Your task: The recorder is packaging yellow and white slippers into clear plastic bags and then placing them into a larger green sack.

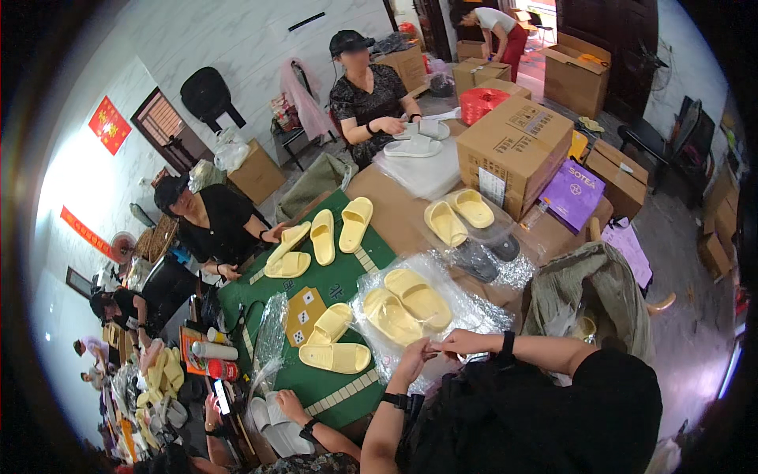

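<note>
A pair of pale yellow slide slippers (407, 304) lies in a clear plastic bag (482, 312) on the table in front of me. My left hand (410, 363) is closed at the bag's near edge, beside the slippers' near end. Close against it, my right hand (467, 342) pinches at the same edge, fingertips almost touching the left's. The thin film between the fingers is hard to make out. Left of the bag, a loose yellow pair (335, 357) rests on the green table top (272, 296).
More yellow slippers (322, 237) lie across the table. A large carton (515, 154) and a bagged yellow pair (458, 217) sit farther back. An open woven sack (588, 284) stands at my right. Co-workers sit around; one hand at lower left holds a phone (222, 396).
</note>
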A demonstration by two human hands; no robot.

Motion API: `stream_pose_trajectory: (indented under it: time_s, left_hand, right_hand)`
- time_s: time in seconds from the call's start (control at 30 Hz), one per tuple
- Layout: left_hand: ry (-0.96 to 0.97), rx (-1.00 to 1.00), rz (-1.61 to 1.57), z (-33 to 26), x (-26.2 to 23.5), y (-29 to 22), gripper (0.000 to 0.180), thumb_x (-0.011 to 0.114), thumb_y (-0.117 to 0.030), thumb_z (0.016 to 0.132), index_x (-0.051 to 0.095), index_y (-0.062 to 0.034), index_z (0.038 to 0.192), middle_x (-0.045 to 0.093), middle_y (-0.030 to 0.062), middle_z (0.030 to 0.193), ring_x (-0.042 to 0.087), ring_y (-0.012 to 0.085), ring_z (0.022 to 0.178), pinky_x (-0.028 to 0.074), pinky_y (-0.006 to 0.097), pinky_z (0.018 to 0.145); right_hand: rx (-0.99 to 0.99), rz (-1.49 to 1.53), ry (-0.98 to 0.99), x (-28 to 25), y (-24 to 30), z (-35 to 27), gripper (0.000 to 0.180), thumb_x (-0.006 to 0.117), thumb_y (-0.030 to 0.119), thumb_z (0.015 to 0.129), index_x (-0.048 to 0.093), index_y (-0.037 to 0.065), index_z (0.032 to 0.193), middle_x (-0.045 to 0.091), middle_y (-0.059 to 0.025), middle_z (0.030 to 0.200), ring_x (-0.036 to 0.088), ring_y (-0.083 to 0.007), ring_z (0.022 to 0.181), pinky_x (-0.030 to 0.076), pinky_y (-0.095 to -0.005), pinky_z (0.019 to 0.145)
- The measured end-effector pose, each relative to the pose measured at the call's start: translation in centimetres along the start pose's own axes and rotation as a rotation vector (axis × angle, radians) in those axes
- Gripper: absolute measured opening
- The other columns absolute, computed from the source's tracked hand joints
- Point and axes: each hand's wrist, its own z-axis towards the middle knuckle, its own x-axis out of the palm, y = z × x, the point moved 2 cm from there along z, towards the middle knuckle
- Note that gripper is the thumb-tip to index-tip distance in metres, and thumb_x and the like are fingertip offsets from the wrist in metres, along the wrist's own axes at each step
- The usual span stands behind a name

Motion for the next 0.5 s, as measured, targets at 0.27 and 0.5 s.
stream_pose_trajectory:
  time_s: [0.27, 0.5]
  left_hand:
    - [0.069, 0.183, 0.059, -1.4, 7.7, -3.5, 0.026, 0.039, -0.022, 0.092, 0.054, -0.0009, 0.092, 0.058, 0.0068, 0.083, 0.054, 0.0144, 0.076, 0.043, 0.027, 0.069]
    - [0.393, 0.215, 0.494, -2.7, 9.8, -2.8, 0.029, 0.042, -0.026, 0.091, 0.057, -0.0018, 0.088, 0.057, 0.0025, 0.083, 0.049, 0.0106, 0.073, 0.04, 0.024, 0.071]
  right_hand:
    - [-0.095, 0.942, 0.019, -1.4, -4.8, 1.9, 0.076, 0.019, 0.069, 0.079, 0.051, 0.004, 0.104, 0.057, -0.0076, 0.089, 0.052, -0.0167, 0.086, 0.041, -0.0316, 0.078]
    - [0.155, 0.527, -0.028, -1.6, 0.6, 0.1, 0.054, 0.036, 0.049, 0.087, 0.052, 0.003, 0.062, 0.054, -0.0076, 0.051, 0.049, -0.0175, 0.032, 0.037, -0.0252, 0.025]
